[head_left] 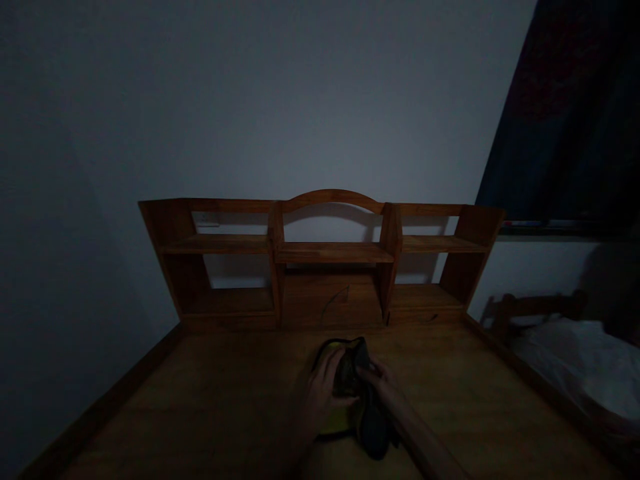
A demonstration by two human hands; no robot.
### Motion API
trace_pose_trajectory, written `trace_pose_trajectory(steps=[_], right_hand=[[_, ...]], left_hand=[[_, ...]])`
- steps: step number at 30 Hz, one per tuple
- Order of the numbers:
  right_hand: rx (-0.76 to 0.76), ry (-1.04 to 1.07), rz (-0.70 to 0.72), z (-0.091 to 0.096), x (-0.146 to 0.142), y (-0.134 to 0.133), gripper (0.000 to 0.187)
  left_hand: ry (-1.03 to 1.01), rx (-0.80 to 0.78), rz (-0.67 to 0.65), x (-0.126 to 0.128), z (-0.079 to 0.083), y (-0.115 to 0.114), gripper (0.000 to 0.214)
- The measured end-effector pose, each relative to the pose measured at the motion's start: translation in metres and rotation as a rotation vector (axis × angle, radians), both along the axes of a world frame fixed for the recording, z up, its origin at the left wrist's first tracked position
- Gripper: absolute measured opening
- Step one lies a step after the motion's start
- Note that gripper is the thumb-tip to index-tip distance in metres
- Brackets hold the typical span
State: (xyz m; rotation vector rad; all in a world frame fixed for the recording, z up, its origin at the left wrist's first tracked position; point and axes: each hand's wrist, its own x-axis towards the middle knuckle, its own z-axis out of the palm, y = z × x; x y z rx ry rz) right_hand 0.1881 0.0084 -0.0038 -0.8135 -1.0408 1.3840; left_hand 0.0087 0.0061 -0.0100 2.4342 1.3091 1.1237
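Note:
In the dim head view, a black and yellow item (373,427) lies on the wooden desk, below the middle of the picture. It has a long dark grey padded-looking part and yellow areas with black edging; its exact kind is too dark to make out. My left hand (323,390) curves around its left side, thumb and fingers on either side of a dark middle part. From the right, my right hand (380,380) grips the upper end of the grey part, with the thumb on top. Both hands partly cover the item.
A wooden shelf unit (335,252) with several compartments stands at the desk's back, against a pale wall (320,100). The wooden desk top (235,393) has raised side edges. At right are a dark curtain (565,120), a wooden rail (543,305) and a pale plastic-like bundle (590,363).

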Motion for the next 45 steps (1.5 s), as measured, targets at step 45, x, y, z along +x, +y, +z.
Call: trace_pose_trajectory(steps=[45], right_hand=[[0.077,-0.319,-0.306,-0.001,-0.005,0.0,0.04]], left_hand=[[0.092,0.058,-0.071,-0.007,0.016,-0.003,0.117]])
